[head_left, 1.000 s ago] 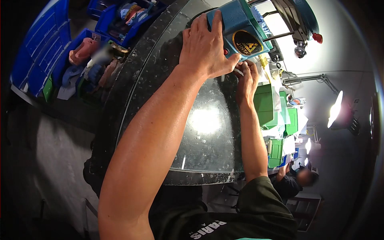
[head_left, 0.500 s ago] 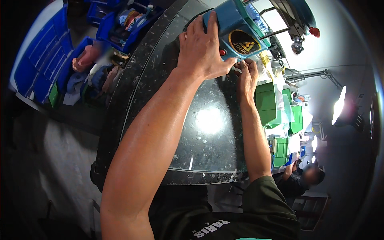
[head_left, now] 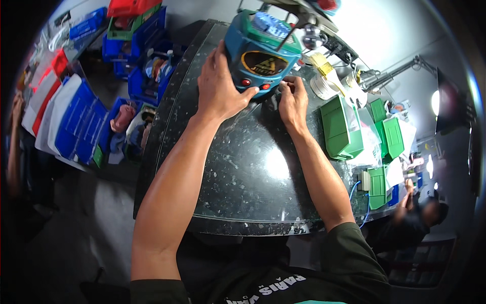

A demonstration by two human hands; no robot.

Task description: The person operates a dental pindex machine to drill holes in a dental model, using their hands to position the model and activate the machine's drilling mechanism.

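A blue-green machine with faceted sides (head_left: 266,43) stands at the far part of the dark, glass-like tabletop (head_left: 223,192). It has a dark oval label, two red buttons or lamps low on its front and a blue textured piece on top. My left hand (head_left: 217,91) lies against the machine's left side with fingers apart, its thumb stretched under the lower front near the red buttons. At the machine's lower right corner, my right hand (head_left: 293,104) has its fingers pinched together. What they grip is hidden; a dark shape in shadow shows beside them.
A white tub (head_left: 322,87) with a yellowish brush sits right of the machine. Green bins (head_left: 336,129) line the right side. Blue bins (head_left: 78,124) stand left, beyond the table edge. A person (head_left: 428,215) sits at the right; another person's arm (head_left: 14,137) shows far left.
The view has shifted, so the machine shows lower and farther left, with both red buttons visible. My left thumb is now apart from my right fingers. My right hand stays at the machine's lower right.
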